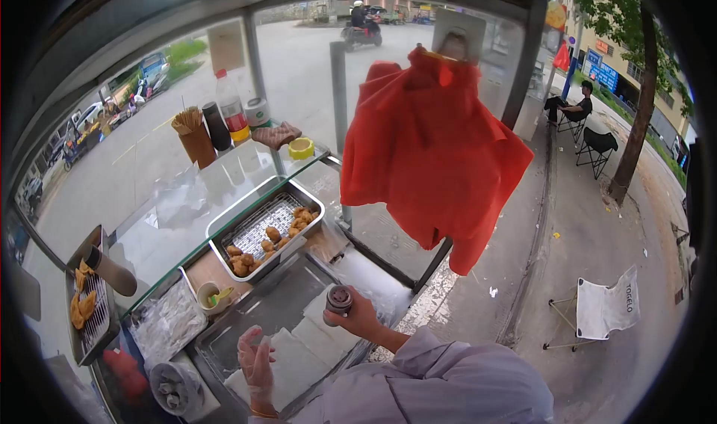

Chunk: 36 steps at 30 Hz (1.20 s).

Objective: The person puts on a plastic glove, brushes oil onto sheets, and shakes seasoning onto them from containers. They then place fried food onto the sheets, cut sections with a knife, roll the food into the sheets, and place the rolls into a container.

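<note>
My right hand (363,316) is wrapped around a shaker jar (338,302) with a dark perforated-looking top, held above the metal tray. My left hand (258,368), in a clear plastic glove, is raised with fingers apart and holds nothing. White paper sheets or bags (302,355) lie on the dark metal tray (258,313) beneath and between my hands. Beyond them, a white-rimmed tray (314,195) with a wire rack holds several browned fried pieces (273,234). A small cup (208,298) with a yellow-green utensil or content stands left of the metal tray.
A red plastic bag bundle (437,155) hangs at the front right. On the glass shelf (202,203) are a skewer holder (196,138), a red-labelled bottle (233,110) and yellow tape (301,149). A side tray (93,334) holds fried pieces at left. A folding chair (606,304) stands right.
</note>
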Available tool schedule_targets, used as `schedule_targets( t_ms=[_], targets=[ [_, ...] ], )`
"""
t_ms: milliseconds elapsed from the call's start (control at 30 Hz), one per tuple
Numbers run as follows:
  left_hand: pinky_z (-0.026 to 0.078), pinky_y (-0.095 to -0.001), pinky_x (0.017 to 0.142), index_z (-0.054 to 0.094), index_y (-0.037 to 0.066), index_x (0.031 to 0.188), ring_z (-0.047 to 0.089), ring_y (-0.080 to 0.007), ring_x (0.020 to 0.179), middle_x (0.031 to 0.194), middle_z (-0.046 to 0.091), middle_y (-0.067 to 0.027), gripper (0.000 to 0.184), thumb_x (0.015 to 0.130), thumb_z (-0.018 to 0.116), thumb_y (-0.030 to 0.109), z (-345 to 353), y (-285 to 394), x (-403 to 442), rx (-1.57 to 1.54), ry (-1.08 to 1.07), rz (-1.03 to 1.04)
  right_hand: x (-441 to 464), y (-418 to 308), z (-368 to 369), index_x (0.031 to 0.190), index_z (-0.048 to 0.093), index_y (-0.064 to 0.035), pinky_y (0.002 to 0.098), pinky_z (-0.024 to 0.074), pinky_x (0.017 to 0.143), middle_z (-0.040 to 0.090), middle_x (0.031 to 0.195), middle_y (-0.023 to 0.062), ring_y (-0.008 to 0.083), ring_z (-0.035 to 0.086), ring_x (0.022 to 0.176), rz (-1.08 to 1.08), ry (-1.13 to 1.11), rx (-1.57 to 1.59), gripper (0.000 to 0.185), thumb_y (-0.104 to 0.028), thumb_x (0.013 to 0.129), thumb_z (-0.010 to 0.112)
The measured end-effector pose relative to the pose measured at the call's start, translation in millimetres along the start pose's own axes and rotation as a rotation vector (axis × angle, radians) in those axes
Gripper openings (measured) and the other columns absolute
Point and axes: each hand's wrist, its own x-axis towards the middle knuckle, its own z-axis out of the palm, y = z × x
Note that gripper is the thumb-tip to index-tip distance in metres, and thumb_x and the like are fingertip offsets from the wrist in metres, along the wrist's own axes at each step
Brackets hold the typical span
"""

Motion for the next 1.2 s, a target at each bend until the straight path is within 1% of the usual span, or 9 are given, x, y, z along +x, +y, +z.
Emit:
schedule_targets(
  t_ms=[233, 300, 400, 500, 633, 767, 900, 1067, 1200],
  targets=[
    [0.05, -0.0242, 0.066, 0.055, 0.002, 0.124, 0.06, -0.0118, 0.083, 0.12, 0.058, -0.0084, 0.034, 0.094, 0.053, 0.018, -40, -19, -44, 0.068, 0.042, -0.17, 31, 15, 36, 0.108, 0.059, -0.0015, 0.0341, 0.0535, 0.072, 0.069, 0.089, 0.01, 0.0207, 0.068, 0.079, -0.095, -0.074, 0.121, 0.045, -0.024, 0.076, 0.081],
    [0.05, -0.0241, 0.066, 0.056, 0.002, 0.123, 0.06, -0.0116, 0.083, 0.119, 0.058, -0.0078, 0.034, 0.094, 0.053, 0.019, -51, -30, -65, 0.065, 0.099, -0.223, 18, -12, 41, 0.109, 0.059, 0.0002, 0.0328, 0.0538, 0.075, 0.069, 0.094, 0.0104, 0.018, 0.067, 0.083, -0.037, -0.051, 0.512, 0.043, -0.019, 0.077, 0.081],
    [0.05, -0.0241, 0.064, 0.061, 0.004, 0.118, 0.061, -0.0113, 0.081, 0.111, 0.06, -0.0079, 0.03, 0.094, 0.055, 0.021, -70, -48, -85, 0.057, 0.231, -0.315, 13, 5, 37, 0.111, 0.057, 0.0008, 0.0314, 0.0538, 0.078, 0.066, 0.097, 0.0095, 0.0162, 0.065, 0.087, 0.015, -0.343, 0.089, 0.039, -0.011, 0.08, 0.078],
    [0.05, -0.0243, 0.064, 0.062, 0.004, 0.117, 0.062, -0.0111, 0.081, 0.11, 0.06, -0.0082, 0.029, 0.095, 0.055, 0.022, -86, -62, -107, 0.083, 0.255, -0.415, -3, -3, 44, 0.112, 0.057, 0.0002, 0.0312, 0.0536, 0.08, 0.065, 0.099, 0.0082, 0.0152, 0.064, 0.088, 0.04, -0.245, 0.362, 0.037, -0.006, 0.081, 0.076],
    [0.051, -0.0246, 0.064, 0.063, 0.004, 0.114, 0.062, -0.0112, 0.081, 0.11, 0.06, -0.0081, 0.029, 0.095, 0.056, 0.023, -95, -69, -129, 0.07, 0.362, -0.457, 11, -2, 66, 0.114, 0.055, -0.0003, 0.0292, 0.0522, 0.08, 0.062, 0.103, 0.0068, 0.0144, 0.062, 0.089, 0.018, -0.442, 0.165, 0.038, -0.004, 0.081, 0.075],
    [0.051, -0.0259, 0.064, 0.061, 0.003, 0.118, 0.063, -0.0128, 0.081, 0.11, 0.06, -0.0107, 0.032, 0.095, 0.057, 0.025, -102, -67, -131, 0.034, 0.36, -0.471, 2, -41, 90, 0.109, 0.058, -0.0001, 0.0286, 0.0521, 0.075, 0.065, 0.097, 0.0079, 0.0129, 0.063, 0.085, -0.02, -0.217, 0.5, 0.04, -0.015, 0.079, 0.08],
    [0.051, -0.0259, 0.065, 0.061, 0.003, 0.117, 0.063, -0.0135, 0.082, 0.111, 0.06, -0.0109, 0.032, 0.095, 0.057, 0.026, -108, -63, -133, 0.032, 0.385, -0.483, -6, -28, 110, 0.108, 0.059, 0.0005, 0.0276, 0.0525, 0.076, 0.066, 0.098, 0.0063, 0.012, 0.062, 0.089, 0.013, -0.514, 0.198, 0.039, -0.013, 0.079, 0.08],
    [0.051, -0.0252, 0.067, 0.062, 0.004, 0.116, 0.062, -0.0132, 0.083, 0.11, 0.06, -0.009, 0.03, 0.095, 0.057, 0.025, -111, -63, -147, -0.008, 0.43, -0.468, -23, -44, 127, 0.108, 0.06, 0.0004, 0.0268, 0.053, 0.075, 0.066, 0.096, 0.0069, 0.013, 0.064, 0.084, -0.073, -0.635, 0.23, 0.037, -0.012, 0.079, 0.079],
    [0.05, -0.0236, 0.067, 0.064, 0.006, 0.114, 0.062, -0.0119, 0.082, 0.108, 0.061, -0.0071, 0.028, 0.095, 0.059, 0.025, -121, -68, -156, -0.018, 0.461, -0.483, -28, -72, 145, 0.107, 0.06, -0.0002, 0.0278, 0.0526, 0.074, 0.067, 0.095, 0.0079, 0.0131, 0.063, 0.083, 0.01, -0.431, 0.524, 0.038, -0.014, 0.078, 0.08]
  ],
)
